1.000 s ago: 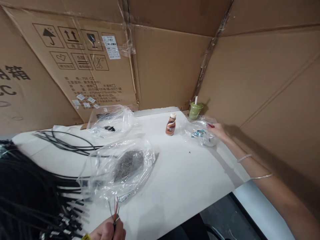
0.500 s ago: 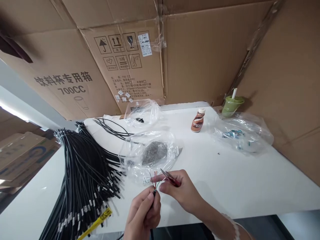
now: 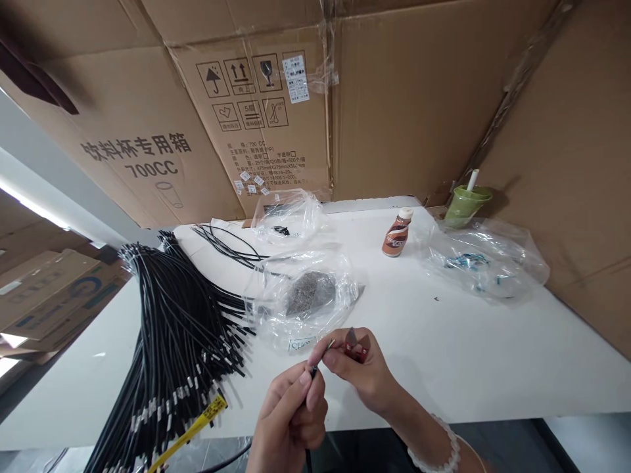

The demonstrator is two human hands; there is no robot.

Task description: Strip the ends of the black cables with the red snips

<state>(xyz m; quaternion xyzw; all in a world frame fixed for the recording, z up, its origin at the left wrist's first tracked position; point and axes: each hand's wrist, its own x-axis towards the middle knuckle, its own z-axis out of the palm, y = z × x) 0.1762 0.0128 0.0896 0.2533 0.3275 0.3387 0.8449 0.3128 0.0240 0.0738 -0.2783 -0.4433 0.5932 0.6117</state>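
Note:
My left hand is closed round a black cable, its stripped end pointing up past the thumb. Thin inner wires come out of that end, and my right hand pinches them between thumb and index finger. Tucked in the same right hand are small red-handled scissors, with a blade sticking up and the rest hidden by the fingers. Just beyond both hands lies a clear plastic bag holding a grey, tangled-looking mass.
A large bundle of black cables covers the table's left, with a yellow tag strip. Behind stand a brown drink bottle, a green cup, more plastic bags and tall cardboard boxes.
My right hand has turned the scissors upward from pointing left. Its thumb and index finger now close on the wires, which stood fanned out before. The view has shifted slightly.

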